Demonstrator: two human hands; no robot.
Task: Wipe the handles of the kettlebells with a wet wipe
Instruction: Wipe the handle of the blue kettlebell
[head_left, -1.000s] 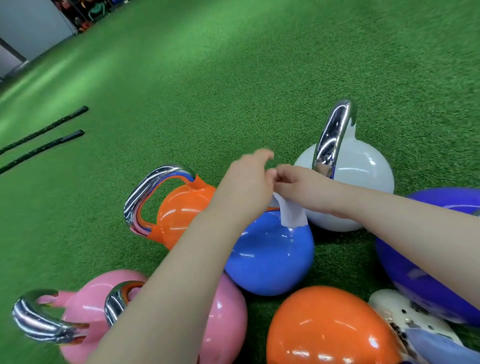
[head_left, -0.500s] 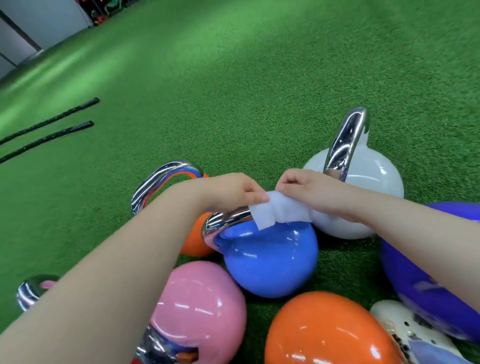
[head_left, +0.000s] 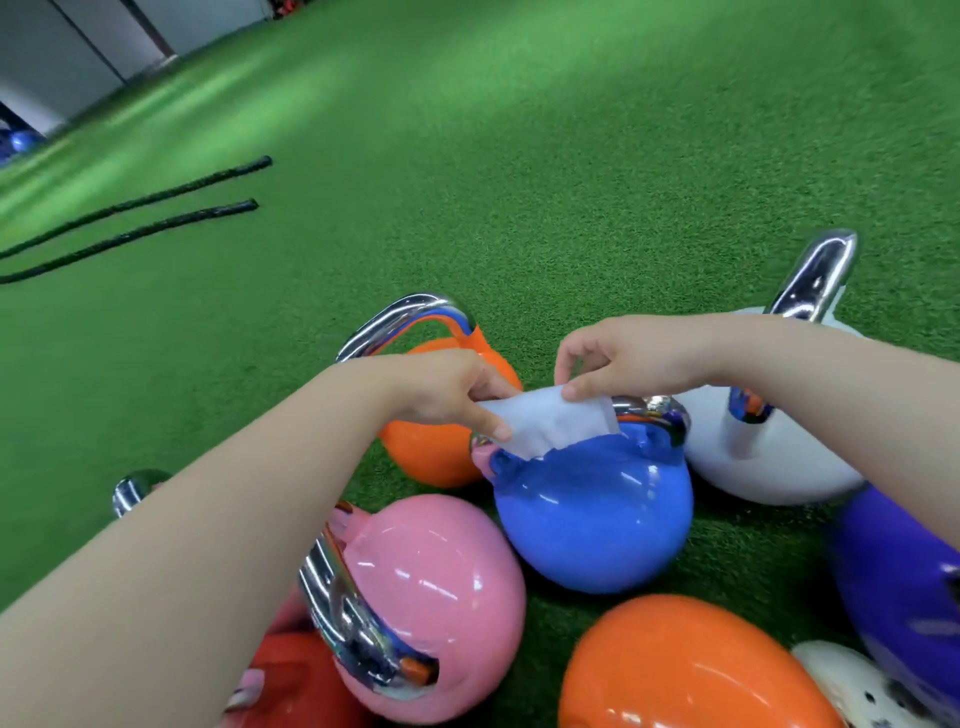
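Observation:
A blue kettlebell (head_left: 597, 514) stands in the middle of a cluster on green turf. A white wet wipe (head_left: 545, 423) is draped over its chrome handle (head_left: 654, 410), covering the handle's left part. My left hand (head_left: 447, 389) pinches the wipe's left end. My right hand (head_left: 618, 358) pinches its upper right edge with thumb and forefinger. Around it stand an orange kettlebell (head_left: 431, 441) behind, a white one (head_left: 753, 457) at the right, and a pink one (head_left: 431, 587) in front.
More kettlebells crowd the near edge: an orange one (head_left: 680, 670), a purple one (head_left: 904, 587), a speckled white one (head_left: 857, 686) and a red one (head_left: 296, 680). Two black rope ends (head_left: 156, 213) lie on the turf (head_left: 519, 156) at the left. A wall runs along the far left.
The wipe went from hanging bunched between both hands to being spread across the blue kettlebell's handle. My hands have moved apart and the view has shifted left.

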